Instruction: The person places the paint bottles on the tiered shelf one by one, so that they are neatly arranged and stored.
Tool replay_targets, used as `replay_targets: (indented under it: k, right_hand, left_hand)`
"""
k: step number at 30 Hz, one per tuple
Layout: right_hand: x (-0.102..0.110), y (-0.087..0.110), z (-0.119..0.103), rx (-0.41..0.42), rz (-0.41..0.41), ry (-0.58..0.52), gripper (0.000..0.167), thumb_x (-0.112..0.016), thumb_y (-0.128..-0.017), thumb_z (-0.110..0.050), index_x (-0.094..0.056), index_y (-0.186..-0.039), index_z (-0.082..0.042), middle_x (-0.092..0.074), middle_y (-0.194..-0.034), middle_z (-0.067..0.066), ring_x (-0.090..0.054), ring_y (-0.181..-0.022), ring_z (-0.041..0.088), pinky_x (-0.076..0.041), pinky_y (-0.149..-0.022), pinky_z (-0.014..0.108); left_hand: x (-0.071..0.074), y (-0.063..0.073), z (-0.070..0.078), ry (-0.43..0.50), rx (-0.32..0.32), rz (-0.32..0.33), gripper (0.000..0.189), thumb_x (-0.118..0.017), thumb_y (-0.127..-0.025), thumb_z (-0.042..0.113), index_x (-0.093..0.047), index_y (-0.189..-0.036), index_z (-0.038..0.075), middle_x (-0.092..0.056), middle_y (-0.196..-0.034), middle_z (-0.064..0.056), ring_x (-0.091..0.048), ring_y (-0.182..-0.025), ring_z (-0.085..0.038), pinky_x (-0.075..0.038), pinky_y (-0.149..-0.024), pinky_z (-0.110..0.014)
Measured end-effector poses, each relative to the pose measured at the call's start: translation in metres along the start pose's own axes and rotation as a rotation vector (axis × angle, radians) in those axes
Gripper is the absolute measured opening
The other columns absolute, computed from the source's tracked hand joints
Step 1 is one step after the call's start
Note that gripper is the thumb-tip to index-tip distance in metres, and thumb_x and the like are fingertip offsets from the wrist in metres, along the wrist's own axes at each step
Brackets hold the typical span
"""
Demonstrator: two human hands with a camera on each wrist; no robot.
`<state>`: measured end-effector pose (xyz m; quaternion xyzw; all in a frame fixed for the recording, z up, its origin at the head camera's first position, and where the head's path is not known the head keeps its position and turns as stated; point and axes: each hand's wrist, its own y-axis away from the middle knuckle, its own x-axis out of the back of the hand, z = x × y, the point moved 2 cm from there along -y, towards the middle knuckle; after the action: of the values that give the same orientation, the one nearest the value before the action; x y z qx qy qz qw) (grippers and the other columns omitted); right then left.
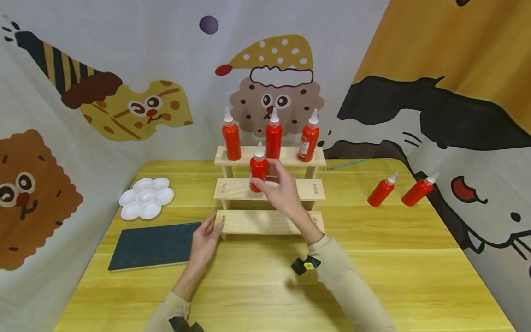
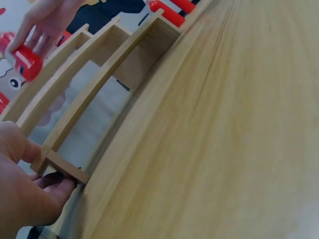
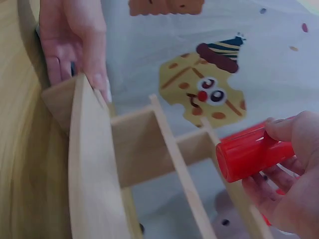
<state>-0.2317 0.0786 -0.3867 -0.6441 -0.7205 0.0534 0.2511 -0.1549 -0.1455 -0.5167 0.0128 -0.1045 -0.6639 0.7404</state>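
Note:
My right hand (image 1: 283,186) grips a red squeeze bottle (image 1: 258,169) with a white pointed cap, upright over the middle step of a three-step wooden rack (image 1: 269,222). In the right wrist view the base of this bottle (image 3: 225,162) shows above the rack's boards. The left hand (image 1: 205,240) holds the left end of the lowest step; in the left wrist view its thumb and fingers pinch that corner (image 2: 60,167). Along the top step stand three more red bottles, at the left (image 1: 232,140), middle (image 1: 274,138) and right (image 1: 308,144).
Two red bottles (image 1: 380,191) (image 1: 418,191) are on the table's right side. A thin green brush (image 1: 346,165) lies behind the rack's right end. To the left are a white flower-shaped palette (image 1: 147,197) and a dark flat book (image 1: 155,246). A printed curtain (image 1: 199,60) hangs behind.

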Motion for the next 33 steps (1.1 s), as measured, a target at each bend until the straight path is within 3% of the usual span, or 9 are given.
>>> replay_targets:
  k: [5,10,14,24,33]
  right_hand:
    - [-0.025,-0.008,0.005,-0.03,-0.04,-0.001,0.048,-0.078,-0.09,-0.012,-0.058,-0.133,-0.006,-0.069,-0.125,0.013,-0.067,-0.111,0.03,-0.057,-0.098,0.044]
    - [-0.044,-0.014,0.011,-0.033,-0.083,-0.016,0.047,-0.077,-0.091,-0.011,-0.057,-0.134,-0.004,-0.067,-0.127,0.016,-0.066,-0.113,0.031,-0.058,-0.096,0.042]
    - [-0.052,-0.016,0.016,-0.041,-0.088,-0.009,0.048,-0.076,-0.092,-0.012,-0.056,-0.135,-0.004,-0.067,-0.128,0.016,-0.066,-0.113,0.031,-0.058,-0.095,0.04]
    - [-0.054,-0.015,0.017,-0.014,-0.094,0.016,0.051,-0.077,-0.092,-0.012,-0.055,-0.136,-0.003,-0.066,-0.131,0.016,-0.067,-0.116,0.03,-0.058,-0.096,0.037]
    - [-0.033,-0.008,0.002,0.038,-0.066,0.038,0.05,-0.075,-0.092,-0.009,-0.055,-0.137,0.0,-0.063,-0.137,0.016,-0.062,-0.125,0.033,-0.052,-0.105,0.045]
  left_hand:
    - [-0.001,-0.001,-0.001,0.013,0.011,0.005,0.056,-0.057,-0.106,0.026,-0.039,-0.157,0.015,-0.046,-0.155,-0.02,-0.047,-0.142,-0.031,-0.049,-0.108,-0.035]
    - [0.0,-0.002,-0.001,0.025,0.028,0.024,0.055,-0.058,-0.105,0.024,-0.041,-0.157,0.016,-0.049,-0.152,-0.02,-0.051,-0.138,-0.03,-0.052,-0.094,-0.018]
    - [0.001,-0.001,0.0,0.035,0.025,0.022,0.055,-0.058,-0.105,0.022,-0.04,-0.157,0.015,-0.05,-0.152,-0.021,-0.052,-0.136,-0.029,-0.051,-0.089,-0.014]
    - [-0.002,-0.001,0.0,0.021,0.013,0.018,0.055,-0.058,-0.105,0.021,-0.041,-0.157,0.014,-0.051,-0.15,-0.021,-0.054,-0.135,-0.03,-0.05,-0.089,-0.012]
    - [-0.001,-0.001,0.0,0.029,0.001,0.025,0.055,-0.058,-0.105,0.021,-0.041,-0.156,0.011,-0.05,-0.15,-0.023,-0.053,-0.135,-0.033,-0.05,-0.09,-0.012]
